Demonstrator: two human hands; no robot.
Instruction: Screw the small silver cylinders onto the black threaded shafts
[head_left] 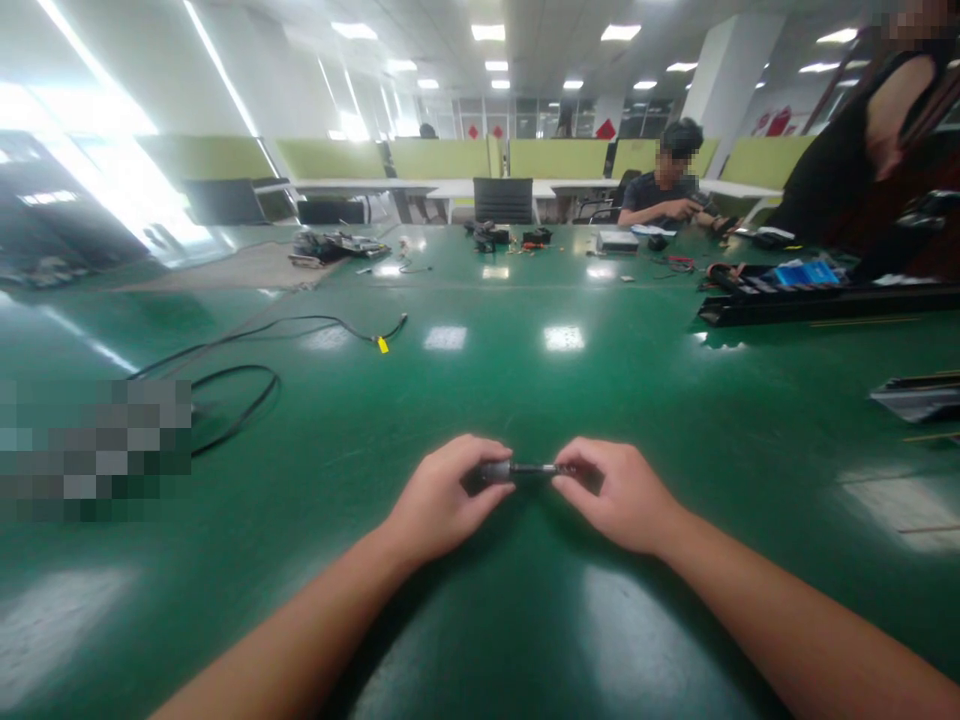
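Note:
A slim dark tool like a screwdriver, with a thicker handle at its left end, lies level between my two hands, above the green table. My left hand is closed round the handle, thumb below and fingers above. At the other end, my right hand pinches the tip between thumb and fingers. Something small and dark shows within the right hand's fingers, too small to name.
A black cable with a yellow tag curves across the left. Electronic parts lie at the far left. Black rails stick in from the right. One person sits across the table; another person stands at the right.

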